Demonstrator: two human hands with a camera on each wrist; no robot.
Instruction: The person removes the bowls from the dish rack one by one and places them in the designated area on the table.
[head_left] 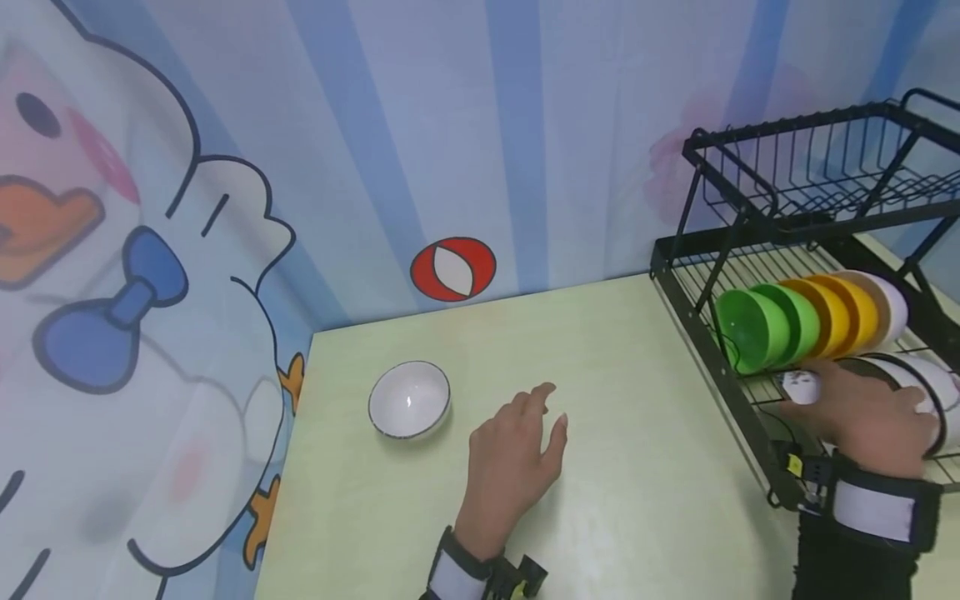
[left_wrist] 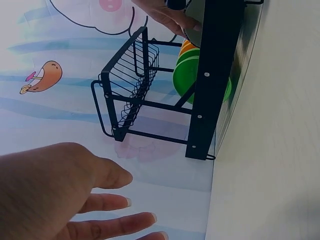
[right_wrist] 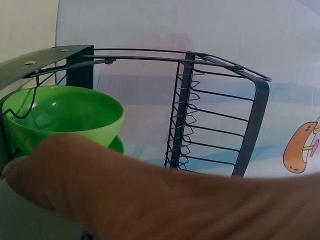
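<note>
My left hand point(head_left: 513, 462) hovers over the pale table, fingers apart and holding nothing; the left wrist view shows its spread fingers point(left_wrist: 127, 220). Nearest to it, on its left, a white bowl point(head_left: 408, 400) with a dark rim stands upright on the table. My right hand point(head_left: 862, 417) reaches into the lower tier of the black dish rack point(head_left: 701, 342). It grips a white dark-rimmed bowl point(head_left: 801, 387) there, which the hand mostly covers. Behind that hand, green bowls point(head_left: 753, 329), yellow bowls point(head_left: 825, 312) and a pale bowl point(head_left: 888, 304) stand on edge in a row.
More white dark-rimmed ware point(head_left: 930, 379) lies in the rack to the right of my right hand. The rack's upper wire basket point(head_left: 825, 167) overhangs the back of the lower tier. A printed cloth wall point(head_left: 570, 167) borders the table point(head_left: 600, 350) behind and on the left.
</note>
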